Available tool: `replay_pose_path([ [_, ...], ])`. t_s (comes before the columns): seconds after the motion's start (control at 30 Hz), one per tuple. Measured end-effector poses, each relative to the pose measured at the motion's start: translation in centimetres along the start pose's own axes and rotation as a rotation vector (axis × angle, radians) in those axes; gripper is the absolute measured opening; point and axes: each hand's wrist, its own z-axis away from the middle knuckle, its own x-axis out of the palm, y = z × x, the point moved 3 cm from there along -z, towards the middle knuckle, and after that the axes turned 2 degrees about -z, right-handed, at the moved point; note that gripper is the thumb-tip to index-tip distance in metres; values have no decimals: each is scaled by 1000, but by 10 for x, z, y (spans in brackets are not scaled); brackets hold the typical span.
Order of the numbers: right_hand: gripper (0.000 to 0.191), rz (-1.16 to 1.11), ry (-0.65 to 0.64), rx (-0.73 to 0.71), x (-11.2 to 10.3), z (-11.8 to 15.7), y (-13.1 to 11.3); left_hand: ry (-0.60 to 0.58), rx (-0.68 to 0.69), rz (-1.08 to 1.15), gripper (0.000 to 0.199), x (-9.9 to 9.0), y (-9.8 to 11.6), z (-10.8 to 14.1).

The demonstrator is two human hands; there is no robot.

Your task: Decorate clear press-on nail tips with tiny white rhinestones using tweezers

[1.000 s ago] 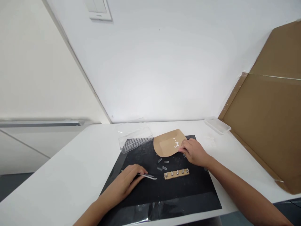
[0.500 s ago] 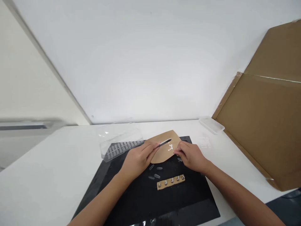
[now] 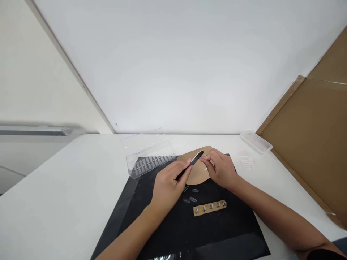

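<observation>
My left hand point(image 3: 168, 182) is closed around a black nail file with a pale edge point(image 3: 197, 158), its tip angled up to the right. Close to that tip, my right hand point(image 3: 221, 169) pinches its fingers together; whatever is between them is too small to make out. Beneath both hands lies a tan sheet point(image 3: 195, 177), with white spots partly covered by my right hand. Several clear nail tips point(image 3: 193, 199) lie just below the sheet. Nearer to me sits a tan strip point(image 3: 210, 208) bearing a row of small metallic pieces.
A black mat point(image 3: 162, 233) covers the middle of the white table point(image 3: 54, 187). At its back left stands an open clear box point(image 3: 130, 163) of nail tips. To the right are a translucent tray point(image 3: 256, 142), a small printed sheet point(image 3: 246, 162) and a cardboard panel point(image 3: 306, 133).
The nail file has turned, its tip rising and showing more of its black face, near my right fingertips. The whole view has shifted, so the table things appear further right.
</observation>
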Motion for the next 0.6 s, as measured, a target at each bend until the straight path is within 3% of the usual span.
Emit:
replay_pose_path([
  [0.2,24,52,161,-45,-1,6,-1,-88,-104,18,20,4,4,3],
  [0.43,26,131,151,-47,9,3,-6,-34,-51,-117,20,6,11,7],
  [0.6,29,194,67,-117,22,4,-11,-23,-46,-181,20,6,8,11],
])
